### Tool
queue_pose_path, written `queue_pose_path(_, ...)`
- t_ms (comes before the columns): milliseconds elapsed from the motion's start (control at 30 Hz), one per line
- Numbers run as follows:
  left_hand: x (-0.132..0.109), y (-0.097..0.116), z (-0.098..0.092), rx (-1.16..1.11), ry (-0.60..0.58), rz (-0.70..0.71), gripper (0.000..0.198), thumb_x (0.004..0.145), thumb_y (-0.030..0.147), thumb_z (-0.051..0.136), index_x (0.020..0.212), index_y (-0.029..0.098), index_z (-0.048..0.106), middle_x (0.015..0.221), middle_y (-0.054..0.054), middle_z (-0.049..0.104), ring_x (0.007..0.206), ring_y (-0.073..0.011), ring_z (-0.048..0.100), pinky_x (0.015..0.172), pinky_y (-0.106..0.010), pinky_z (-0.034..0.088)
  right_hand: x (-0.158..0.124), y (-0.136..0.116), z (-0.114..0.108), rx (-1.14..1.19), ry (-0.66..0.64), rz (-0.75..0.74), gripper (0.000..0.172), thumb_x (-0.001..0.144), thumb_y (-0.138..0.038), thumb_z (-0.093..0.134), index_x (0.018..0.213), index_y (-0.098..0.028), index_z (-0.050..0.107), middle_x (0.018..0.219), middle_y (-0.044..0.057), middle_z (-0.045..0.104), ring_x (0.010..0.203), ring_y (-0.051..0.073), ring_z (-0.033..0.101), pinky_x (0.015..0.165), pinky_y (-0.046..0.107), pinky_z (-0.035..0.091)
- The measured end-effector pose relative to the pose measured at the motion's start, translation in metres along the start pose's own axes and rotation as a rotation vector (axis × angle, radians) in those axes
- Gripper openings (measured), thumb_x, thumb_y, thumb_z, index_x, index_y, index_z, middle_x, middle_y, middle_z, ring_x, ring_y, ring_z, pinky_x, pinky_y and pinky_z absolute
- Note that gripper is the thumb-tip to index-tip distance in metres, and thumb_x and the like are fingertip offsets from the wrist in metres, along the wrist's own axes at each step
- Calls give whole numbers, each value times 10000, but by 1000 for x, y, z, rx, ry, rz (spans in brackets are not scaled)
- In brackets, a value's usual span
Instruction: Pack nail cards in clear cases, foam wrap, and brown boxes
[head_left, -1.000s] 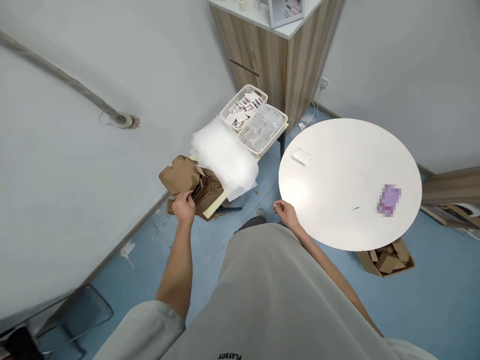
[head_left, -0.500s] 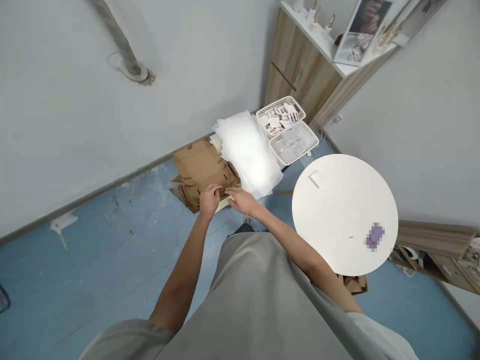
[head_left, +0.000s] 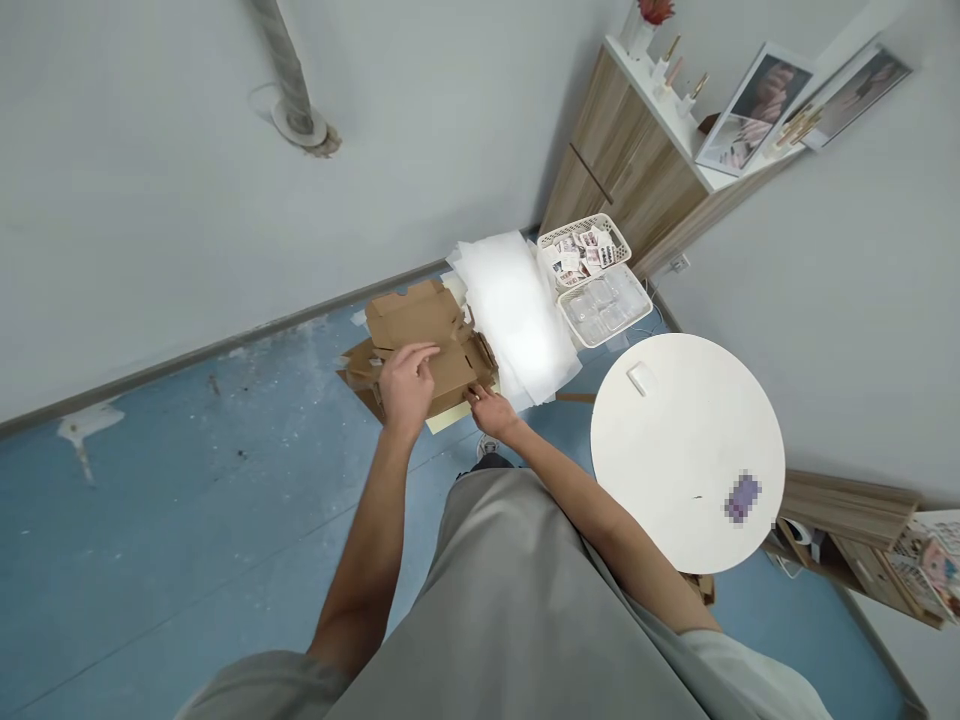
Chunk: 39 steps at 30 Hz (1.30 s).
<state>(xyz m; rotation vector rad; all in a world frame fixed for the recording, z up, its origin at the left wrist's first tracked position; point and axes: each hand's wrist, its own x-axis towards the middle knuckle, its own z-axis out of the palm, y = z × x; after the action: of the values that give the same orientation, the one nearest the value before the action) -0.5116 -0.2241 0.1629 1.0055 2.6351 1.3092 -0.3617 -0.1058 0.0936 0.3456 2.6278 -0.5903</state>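
A brown cardboard box (head_left: 454,368) lies partly folded, its lid panel (head_left: 415,318) opened back toward the wall. My left hand (head_left: 406,392) is over the left side of the box. Its fingers point right with the thumb apart, and I see nothing held in it. At the front right corner, my right hand (head_left: 493,411) has its fingers closed on the box's front edge. More flat cardboard (head_left: 360,366) sticks out to the left beneath the box.
White foam sheets (head_left: 517,315) are stacked right of the box. Beyond them sit a basket of printed cards (head_left: 583,252) and a basket of clear packs (head_left: 604,306). A round white table (head_left: 686,440) stands on the right, and a wooden cabinet (head_left: 637,140) is in the corner.
Both hands were close together at the box's front edge. My left hand has lifted and moved left, away from my right hand. The box's front side now stands more upright.
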Motion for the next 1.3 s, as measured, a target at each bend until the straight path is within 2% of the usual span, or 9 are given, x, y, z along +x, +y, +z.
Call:
queue_pose_path(200, 31, 76, -76, -37, 320, 76, 267, 1100, 310, 587, 1166, 245, 838, 1209, -43, 812, 1195, -219, 784, 1103, -409, 631, -3, 1, -7, 211, 13, 9, 537, 1099, -189, 523, 1633, -138, 539, 1809, 207, 407, 1404, 337, 694, 1141, 482, 605)
queue_pose_path(267, 33, 103, -83, -90, 347, 132, 240, 1105, 342, 623, 1163, 249, 837, 1193, -34, 816, 1178, -211, 794, 1057, -396, 656, -15, 9, -11, 382, 111, 3, 511, 1113, -232, 528, 1616, -158, 568, 1797, 197, 435, 1363, 311, 724, 1138, 458, 605)
queue_pose_path(367, 27, 136, -63, -167, 272, 258, 201, 1098, 337, 658, 1104, 252, 841, 1172, -32, 827, 1149, -210, 808, 1057, -400, 667, -50, 35, -21, 735, 312, 66, 443, 1142, -362, 514, 1533, -207, 655, 1586, 160, 681, 1164, 266, 802, 1056, 424, 635)
queue_pose_path(467, 12, 160, -13, -294, 75, 406, 224, 1105, 269, 625, 1051, 267, 843, 1182, -25, 845, 1141, -208, 820, 1079, -422, 677, -105, 74, -31, 1064, 571, 195, 513, 1137, -604, 500, 1410, -236, 730, 1299, 115, 830, 1077, 259, 822, 1019, 416, 638)
queue_pose_path(600, -22, 181, 82, -457, -246, 619, 363, 1136, 195, 500, 1045, 272, 843, 1268, -40, 854, 1231, -189, 812, 1135, -399, 671, -193, 125, -38, 1350, 891, 380, 787, 1062, -849, 437, 1336, -182, 751, 1266, 165, 827, 1065, 274, 816, 978, 437, 660)
queue_pose_path(700, -59, 190, 158, -448, -484, 855, 460, 1146, 145, 393, 1114, 248, 840, 1380, -55, 820, 1344, -181, 764, 1229, -433, 620, -250, 155, -28, 1510, 1078, 494, 804, 1042, -873, 444, 1386, -197, 711, 1265, 152, 815, 1076, 278, 811, 931, 435, 684)
queue_pose_path(933, -168, 208, 309, -290, -1009, 1277, 319, 1109, 100, 518, 960, 173, 791, 1450, -136, 774, 1413, -252, 720, 1258, -477, 587, -330, 212, 71, 1510, 1339, 897, 593, 829, -623, 861, 1221, -208, 701, 1220, 116, 791, 1121, 288, 751, 906, 432, 702)
queue_pose_path(1100, -233, 216, 375, -65, -1314, 1381, 277, 991, 2, 581, 895, 157, 790, 1481, -163, 752, 1403, -279, 732, 1248, -467, 584, -371, 236, 167, 1646, 1314, 1211, 365, 923, -572, 647, 963, -210, 676, 1001, 69, 775, 961, 223, 731, 857, 390, 688)
queue_pose_path(1300, -269, 227, 402, 207, -1479, 1323, 293, 969, 7, 616, 1049, 156, 856, 1492, -175, 743, 1379, -294, 742, 1172, -422, 614, -400, 249, 233, 1724, 1230, 1326, 318, 931, -500, 641, 996, -191, 679, 975, 86, 797, 878, 204, 764, 843, 362, 664)
